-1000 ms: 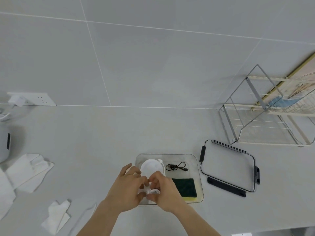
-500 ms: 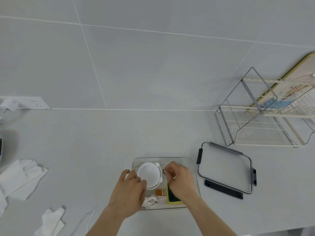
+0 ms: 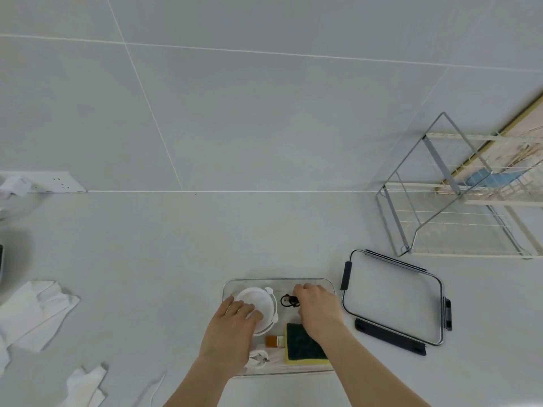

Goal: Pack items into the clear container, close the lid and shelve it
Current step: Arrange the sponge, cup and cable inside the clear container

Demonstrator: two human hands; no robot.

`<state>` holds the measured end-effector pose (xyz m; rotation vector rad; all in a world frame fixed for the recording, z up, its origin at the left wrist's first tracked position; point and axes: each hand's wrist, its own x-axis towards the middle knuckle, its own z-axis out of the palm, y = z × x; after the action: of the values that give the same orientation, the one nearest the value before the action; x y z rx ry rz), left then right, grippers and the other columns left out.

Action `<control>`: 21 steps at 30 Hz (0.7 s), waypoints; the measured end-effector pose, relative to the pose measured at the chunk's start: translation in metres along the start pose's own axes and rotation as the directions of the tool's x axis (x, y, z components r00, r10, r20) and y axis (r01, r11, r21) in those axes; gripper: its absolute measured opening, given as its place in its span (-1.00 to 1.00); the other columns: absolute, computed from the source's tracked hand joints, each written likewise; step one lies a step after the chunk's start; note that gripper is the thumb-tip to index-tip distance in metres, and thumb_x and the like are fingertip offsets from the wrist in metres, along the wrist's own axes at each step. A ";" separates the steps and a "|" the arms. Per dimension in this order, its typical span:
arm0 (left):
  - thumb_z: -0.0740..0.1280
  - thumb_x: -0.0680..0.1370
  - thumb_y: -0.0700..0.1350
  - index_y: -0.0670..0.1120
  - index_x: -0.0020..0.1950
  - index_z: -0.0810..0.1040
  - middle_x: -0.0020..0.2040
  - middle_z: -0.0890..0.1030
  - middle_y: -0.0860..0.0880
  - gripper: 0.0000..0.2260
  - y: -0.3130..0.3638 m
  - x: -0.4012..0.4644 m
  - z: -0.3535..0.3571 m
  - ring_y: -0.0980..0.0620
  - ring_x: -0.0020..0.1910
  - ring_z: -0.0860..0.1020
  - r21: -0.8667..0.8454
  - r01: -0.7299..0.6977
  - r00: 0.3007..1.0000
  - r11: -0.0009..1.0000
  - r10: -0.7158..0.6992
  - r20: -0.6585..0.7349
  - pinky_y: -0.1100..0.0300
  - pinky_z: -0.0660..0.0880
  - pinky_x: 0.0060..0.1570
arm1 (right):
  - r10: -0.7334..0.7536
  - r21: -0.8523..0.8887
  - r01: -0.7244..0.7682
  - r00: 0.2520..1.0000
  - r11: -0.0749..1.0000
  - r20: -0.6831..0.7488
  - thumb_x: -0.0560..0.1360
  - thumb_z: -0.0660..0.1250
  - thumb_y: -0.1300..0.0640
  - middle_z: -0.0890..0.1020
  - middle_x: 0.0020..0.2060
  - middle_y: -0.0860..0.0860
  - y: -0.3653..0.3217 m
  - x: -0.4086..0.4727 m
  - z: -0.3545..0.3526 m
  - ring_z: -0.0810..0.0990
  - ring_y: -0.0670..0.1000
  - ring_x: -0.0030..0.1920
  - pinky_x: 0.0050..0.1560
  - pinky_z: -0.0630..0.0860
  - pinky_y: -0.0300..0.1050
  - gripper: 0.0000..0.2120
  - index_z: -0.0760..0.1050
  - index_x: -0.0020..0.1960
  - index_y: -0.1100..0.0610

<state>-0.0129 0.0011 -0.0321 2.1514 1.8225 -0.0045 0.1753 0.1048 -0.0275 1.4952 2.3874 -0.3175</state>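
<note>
black cable (image 3: 289, 301) newly uncovered

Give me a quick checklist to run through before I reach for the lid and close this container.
1. Items sit inside the clear container: ok; white round dish, black cable, sponge are in.
2. Nothing rises above the rim: cannot tell.
3. Hands out of the container: not ok; left hand rests on the dish, right hand is at the cable.
4. Lid within reach: ok, on the counter to the right.
5. Lid latches open: cannot tell.
6. Wire rack has room: ok, lower tier looks free.
</note>
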 end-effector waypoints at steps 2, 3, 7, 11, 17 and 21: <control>0.60 0.00 -0.05 0.12 -0.04 0.65 -0.03 0.69 0.11 -0.46 0.000 0.001 0.001 0.05 -0.05 0.64 -0.004 0.004 1.000 1.000 -0.004 0.013 0.07 0.41 0.31 | -0.012 -0.037 0.012 1.000 0.999 0.010 0.41 0.37 0.36 0.59 0.03 0.06 0.000 0.001 0.003 0.54 0.11 0.03 -0.12 0.44 -0.06 -0.65 0.48 0.15 0.11; 0.60 0.01 -0.06 0.13 -0.03 0.65 -0.02 0.69 0.12 -0.46 0.001 0.002 0.000 0.06 -0.05 0.64 -0.008 0.001 1.000 1.000 -0.001 0.010 0.06 0.46 0.26 | -0.018 -0.050 0.019 1.000 0.999 0.013 0.41 0.36 0.37 0.58 0.02 0.06 0.000 0.001 0.004 0.54 0.11 0.02 -0.08 0.45 -0.06 -0.66 0.50 0.13 0.11; 0.59 0.00 -0.12 0.15 -0.03 0.66 -0.03 0.69 0.13 -0.44 0.000 0.003 0.001 0.08 -0.05 0.65 -0.023 0.003 1.000 1.000 -0.003 0.016 0.05 0.53 0.20 | -0.026 0.002 0.026 0.999 1.000 -0.042 0.40 0.34 0.36 0.59 -0.01 0.04 0.001 0.000 0.006 0.53 0.11 0.01 0.00 0.44 -0.05 -0.71 0.51 0.06 0.09; 0.60 -0.05 -0.15 0.14 -0.05 0.68 -0.06 0.70 0.15 -0.41 0.001 0.007 -0.005 0.08 -0.08 0.66 -0.010 0.020 0.999 1.000 -0.019 0.032 0.08 0.56 0.13 | 0.061 0.323 0.015 0.972 0.946 -0.225 0.46 0.32 0.29 0.58 0.00 -0.04 0.002 -0.015 0.000 0.55 0.07 -0.03 -0.11 0.48 -0.08 -0.73 0.55 0.10 0.03; 0.46 0.21 -0.29 0.12 0.06 0.60 -0.05 0.66 0.16 -0.51 0.000 0.008 -0.021 0.04 -0.02 0.59 -0.139 0.139 0.984 0.981 -0.152 -0.094 0.18 0.52 0.05 | -0.128 0.365 0.284 0.909 0.887 -0.396 0.43 0.32 0.26 0.59 -0.10 -0.11 -0.017 -0.046 -0.011 0.52 -0.01 -0.12 -0.22 0.46 -0.14 -0.75 0.50 0.03 -0.02; 0.40 0.26 -0.31 0.09 0.03 0.55 -0.08 0.63 0.17 -0.57 -0.006 0.000 -0.040 0.06 -0.06 0.55 -0.239 0.179 0.942 0.954 -0.236 -0.238 0.22 0.45 0.01 | -0.293 0.276 0.400 0.887 0.874 -0.356 0.37 0.34 0.25 0.60 -0.14 -0.04 -0.051 -0.049 -0.005 0.54 0.04 -0.17 -0.19 0.51 -0.09 -0.73 0.56 0.03 0.01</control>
<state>-0.0270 0.0121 0.0045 1.8735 2.0824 0.4310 0.1486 0.0433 -0.0032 1.3055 2.9869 -0.6615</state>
